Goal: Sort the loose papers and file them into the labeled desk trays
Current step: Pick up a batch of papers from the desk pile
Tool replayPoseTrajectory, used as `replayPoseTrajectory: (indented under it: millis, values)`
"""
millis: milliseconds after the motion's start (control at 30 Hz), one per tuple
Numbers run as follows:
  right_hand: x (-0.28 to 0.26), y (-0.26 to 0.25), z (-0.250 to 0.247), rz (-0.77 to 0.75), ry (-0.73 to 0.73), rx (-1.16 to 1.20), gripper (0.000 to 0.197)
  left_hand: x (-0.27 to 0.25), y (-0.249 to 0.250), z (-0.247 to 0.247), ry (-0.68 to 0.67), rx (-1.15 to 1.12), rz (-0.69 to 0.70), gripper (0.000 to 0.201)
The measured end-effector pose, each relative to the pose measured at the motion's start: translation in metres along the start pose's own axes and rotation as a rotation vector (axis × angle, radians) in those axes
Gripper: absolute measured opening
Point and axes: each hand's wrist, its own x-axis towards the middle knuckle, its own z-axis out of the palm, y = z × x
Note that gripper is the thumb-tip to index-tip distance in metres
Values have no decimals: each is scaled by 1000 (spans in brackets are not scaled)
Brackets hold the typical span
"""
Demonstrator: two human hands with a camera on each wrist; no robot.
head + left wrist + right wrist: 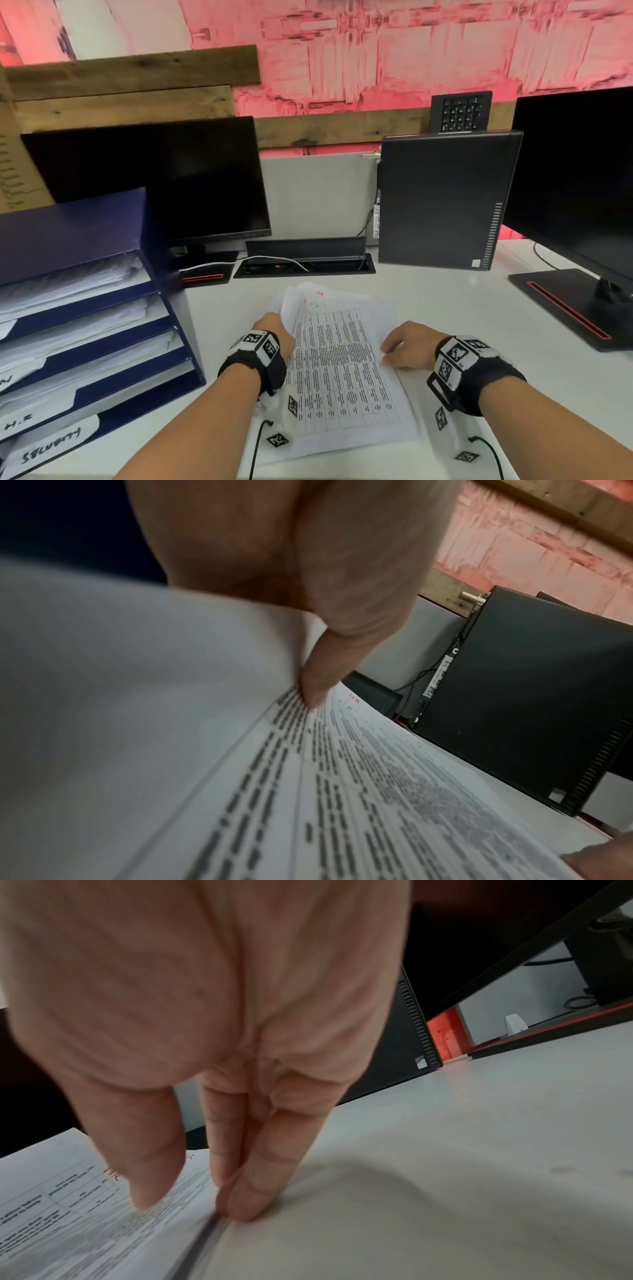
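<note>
A loose stack of white papers [342, 370] lies in the middle of the white desk; its top sheet carries a printed table and a red "HR" mark [320, 293]. My left hand [274, 330] pinches the stack's left edge, which curls upward; the thumb [315, 685] presses the printed sheet [377, 791] and the other fingers are hidden behind the lifted paper. My right hand [406, 346] sits at the right edge: its thumb [147, 1191] rests on the top sheet and its straight fingertips [243, 1204] touch the edge at desk level. A dark blue tiered tray unit [102, 240] with handwritten labels [20, 426] stands at the left, with papers in its slots.
A dark monitor [154, 185] stands behind the trays. A black computer tower [445, 198] is at the back right, beside a second monitor [579, 171] with a flat base [565, 305]. An open cable box [305, 265] lies behind the papers. Wrist cables trail near the front edge.
</note>
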Motion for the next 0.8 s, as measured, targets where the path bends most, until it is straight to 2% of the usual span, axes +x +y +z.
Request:
replayPoseTrajectory:
  millis: [100,367,467,500,633,800]
  values:
    - [0,3,1,-8,-1,32,34,-1,3,-4,35,-2,3,10]
    - [1,4,4,-5,13,29,34,-9,-13,-10,-18,-85,-36,15]
    - [0,2,5,-7,18,16,34,-14,-19,-8,88,-132,-37,38]
    - [0,1,5,-5,18,2,34,-16,-21,-8,127,-135,-30,39]
    - [-4,-3,6,-1,20,-39,36,-25,-21,-15,221,-196,39,30]
    - [-12,-9,7,1,20,-112,40,-30,-20,-16,183,-240,70,15]
